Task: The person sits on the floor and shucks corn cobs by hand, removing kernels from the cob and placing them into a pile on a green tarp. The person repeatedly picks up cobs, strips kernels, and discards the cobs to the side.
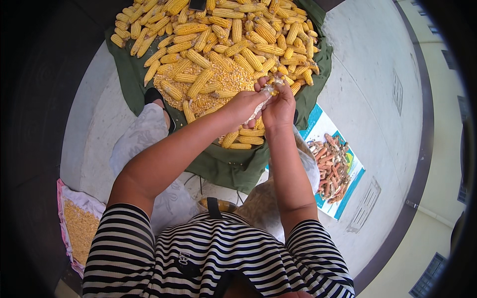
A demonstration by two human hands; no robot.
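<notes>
Both my hands grip one corn cob (266,95), mostly stripped to its whitish core, with a few yellow kernels left at its far end. My left hand (247,105) wraps the nearer, lower part of the cob. Around the far end, the fingers and thumb of my right hand (279,105) are closed. Just beyond and below the hands lies a heap of yellow corn cobs (238,30) still full of kernels. Loose kernels (226,74) are piled among the nearer cobs. The undersides of my fingers are partly hidden.
A dark green cloth (218,171) lies under the corn. At right, a white and blue sheet (318,124) carries bare reddish cobs (332,166). At lower left, a pink-edged cloth (94,202) holds yellow grain (79,226). A dark object (198,4) rests atop the heap.
</notes>
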